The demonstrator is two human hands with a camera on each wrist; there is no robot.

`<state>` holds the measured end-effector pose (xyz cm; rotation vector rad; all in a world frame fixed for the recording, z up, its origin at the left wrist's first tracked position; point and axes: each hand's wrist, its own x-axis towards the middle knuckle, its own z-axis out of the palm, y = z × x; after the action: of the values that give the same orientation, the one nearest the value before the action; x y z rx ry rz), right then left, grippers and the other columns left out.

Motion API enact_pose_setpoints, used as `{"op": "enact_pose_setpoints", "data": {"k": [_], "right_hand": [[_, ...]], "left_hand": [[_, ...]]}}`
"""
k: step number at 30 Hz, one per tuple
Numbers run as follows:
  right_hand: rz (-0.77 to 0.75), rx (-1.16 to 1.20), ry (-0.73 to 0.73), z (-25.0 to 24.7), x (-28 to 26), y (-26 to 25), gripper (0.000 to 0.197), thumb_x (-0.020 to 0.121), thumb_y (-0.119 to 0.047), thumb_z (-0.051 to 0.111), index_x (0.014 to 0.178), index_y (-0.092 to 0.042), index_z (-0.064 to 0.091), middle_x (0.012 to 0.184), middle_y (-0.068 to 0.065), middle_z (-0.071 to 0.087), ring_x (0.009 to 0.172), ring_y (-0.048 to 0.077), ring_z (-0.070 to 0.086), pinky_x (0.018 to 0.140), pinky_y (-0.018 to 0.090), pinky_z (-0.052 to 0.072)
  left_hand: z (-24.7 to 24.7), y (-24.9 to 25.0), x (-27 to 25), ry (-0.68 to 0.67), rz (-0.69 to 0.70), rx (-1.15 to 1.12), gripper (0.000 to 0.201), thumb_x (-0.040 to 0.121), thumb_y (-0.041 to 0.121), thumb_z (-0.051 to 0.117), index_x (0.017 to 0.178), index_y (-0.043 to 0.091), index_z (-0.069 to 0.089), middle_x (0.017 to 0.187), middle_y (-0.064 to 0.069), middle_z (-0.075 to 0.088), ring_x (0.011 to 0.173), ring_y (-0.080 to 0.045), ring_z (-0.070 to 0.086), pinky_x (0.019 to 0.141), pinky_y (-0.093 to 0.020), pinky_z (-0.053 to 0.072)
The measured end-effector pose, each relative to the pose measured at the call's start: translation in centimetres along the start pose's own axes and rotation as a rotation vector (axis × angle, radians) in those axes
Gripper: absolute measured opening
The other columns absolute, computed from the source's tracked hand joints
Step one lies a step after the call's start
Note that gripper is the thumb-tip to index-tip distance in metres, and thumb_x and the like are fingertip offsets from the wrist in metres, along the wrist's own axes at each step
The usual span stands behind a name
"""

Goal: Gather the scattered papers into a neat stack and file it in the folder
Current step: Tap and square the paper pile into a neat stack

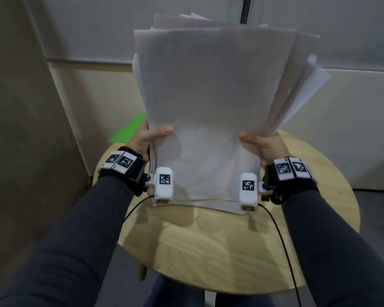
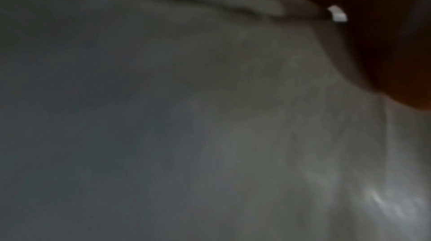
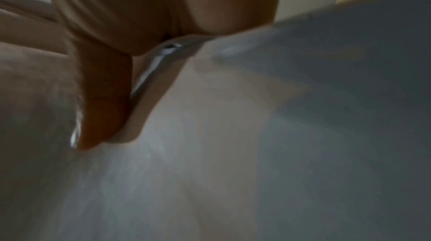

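Observation:
A stack of white papers [image 1: 211,103] stands upright in the head view, its lower edge just above the round wooden table [image 1: 231,251]. The sheets are uneven, fanning out at the top and right. My left hand [image 1: 148,138] grips the stack's left edge, thumb on the front sheet. My right hand [image 1: 262,141] grips the right edge the same way. A green folder [image 1: 131,129] shows behind my left hand, mostly hidden by the stack. Blurred grey paper [image 2: 186,116] fills the left wrist view. In the right wrist view my right hand [image 3: 121,57] pinches the paper [image 3: 233,152].
The small round table stands before me, with beige and grey wall panels [image 1: 353,41] close behind it. A tall beige board [image 1: 20,107] rises at the left. Black cables [image 1: 282,240] run from both wrist cameras over the table's front.

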<state>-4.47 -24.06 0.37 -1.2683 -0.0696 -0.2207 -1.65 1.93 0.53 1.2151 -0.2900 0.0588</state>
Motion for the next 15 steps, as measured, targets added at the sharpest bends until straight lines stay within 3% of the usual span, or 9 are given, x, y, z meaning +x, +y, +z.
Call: {"op": "enact_pose_setpoints", "data": {"k": [1,3,5,8,10,11,13,15], "right_hand": [[-0.008,0.015,0.002,0.2,-0.1,0.0,0.037,0.058,0.0,0.077,0.094,-0.008,0.069,0.081,0.002,0.076,0.08,0.021,0.071,0.08,0.031,0.058],[-0.023,0.049,-0.011,0.3,-0.1,0.0,0.043,0.052,-0.001,0.078,0.093,-0.006,0.068,0.078,0.002,0.076,0.075,0.02,0.072,0.074,0.029,0.059],[-0.034,0.056,-0.028,0.4,-0.1,-0.1,0.05,0.044,-0.004,0.078,0.093,-0.005,0.068,0.077,0.002,0.076,0.072,0.02,0.072,0.071,0.029,0.059],[-0.06,0.049,-0.034,0.3,0.1,0.0,0.049,0.046,-0.001,0.077,0.094,-0.005,0.069,0.079,0.003,0.076,0.076,0.022,0.072,0.077,0.034,0.059],[-0.068,0.033,-0.017,0.4,0.2,0.0,0.053,0.039,-0.007,0.081,0.091,-0.007,0.069,0.076,0.001,0.076,0.074,0.019,0.072,0.075,0.033,0.059],[-0.069,0.029,-0.012,0.4,0.3,0.0,0.053,0.037,-0.009,0.081,0.088,-0.008,0.069,0.074,0.0,0.076,0.072,0.016,0.072,0.071,0.03,0.06],[-0.077,0.018,-0.018,0.5,0.5,-0.1,0.053,0.033,-0.013,0.081,0.085,-0.01,0.068,0.07,-0.003,0.075,0.069,0.012,0.071,0.063,0.024,0.057],[-0.095,0.015,-0.024,0.5,0.6,-0.2,0.05,0.034,-0.011,0.081,0.083,-0.01,0.068,0.068,-0.003,0.075,0.069,0.011,0.071,0.061,0.023,0.056]], "left_hand": [[0.0,0.2,-0.2,-0.008,-0.046,0.006,0.015,0.063,-0.003,0.069,0.071,0.009,0.072,0.054,0.005,0.07,0.048,-0.006,0.067,0.049,-0.018,0.055],[-0.4,0.1,-0.5,-0.084,-0.117,0.014,0.015,0.05,0.0,0.072,0.059,0.012,0.076,0.055,0.003,0.072,0.049,-0.009,0.069,0.049,-0.019,0.055],[-0.8,-0.2,-0.5,-0.119,-0.163,0.028,0.037,0.032,0.005,0.075,0.068,0.011,0.077,0.063,0.002,0.075,0.057,-0.011,0.072,0.053,-0.02,0.056],[-1.4,-1.0,0.3,-0.071,-0.152,0.102,0.033,0.038,0.016,0.073,0.071,0.014,0.078,0.067,0.005,0.076,0.064,-0.007,0.072,0.06,-0.018,0.056],[-2.0,-1.6,0.6,-0.038,-0.069,0.264,0.046,0.035,0.023,0.084,0.079,0.015,0.073,0.069,0.012,0.075,0.067,-0.002,0.07,0.066,-0.016,0.055],[-2.5,-1.9,0.6,-0.005,-0.048,0.363,0.052,0.037,0.028,0.089,0.084,0.017,0.068,0.07,0.013,0.074,0.069,-0.002,0.069,0.068,-0.016,0.054],[-3.7,-2.2,0.4,0.068,-0.011,0.536,0.044,0.052,0.027,0.089,0.083,0.016,0.059,0.076,0.009,0.068,0.07,-0.005,0.062,0.071,-0.022,0.049],[-4.7,-2.0,0.2,0.093,-0.001,0.627,0.044,0.059,0.028,0.086,0.089,0.012,0.058,0.084,0.001,0.064,0.073,-0.004,0.06,0.075,-0.026,0.047]]}}
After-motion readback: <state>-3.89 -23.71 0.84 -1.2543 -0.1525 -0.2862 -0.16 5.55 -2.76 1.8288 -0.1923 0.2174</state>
